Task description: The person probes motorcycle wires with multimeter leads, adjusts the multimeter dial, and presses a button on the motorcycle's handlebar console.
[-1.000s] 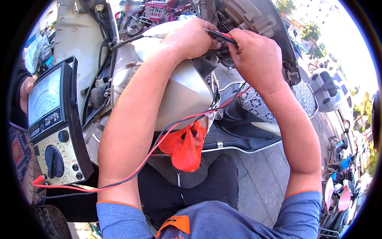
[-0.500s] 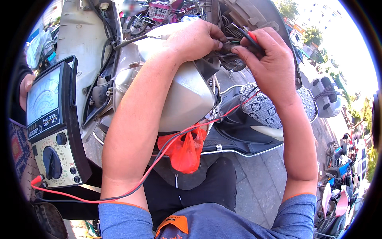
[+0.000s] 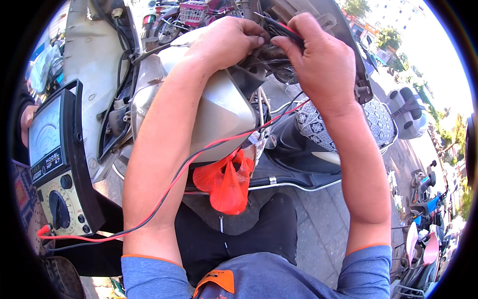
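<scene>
My right hand [image 3: 323,62] is closed around a pair of test probes [image 3: 283,29], one black and one red, with their tips slanting up to the left. My left hand [image 3: 226,42] pinches at the scooter's dark wiring, close to my right fingertips; what sits between its fingers is too small to make out. Red and black test leads [image 3: 186,162] run across my left forearm to an analog multimeter [image 3: 63,182] at the left. Another person's hand [image 3: 27,122] rests at the multimeter's edge. Beneath my hands is the scooter's pale front body [image 3: 224,117], its panels opened.
A red plastic bag [image 3: 229,187] hangs below the front body. Behind the footboard lies a patterned seat cover [image 3: 316,127]. A detached pale panel [image 3: 87,60] with cables stands at the left. Parked bikes [image 3: 423,199] line the right side.
Both my hands have shifted up and to the left in the view. The probes have turned, and their tips now point further left and lie closer together.
</scene>
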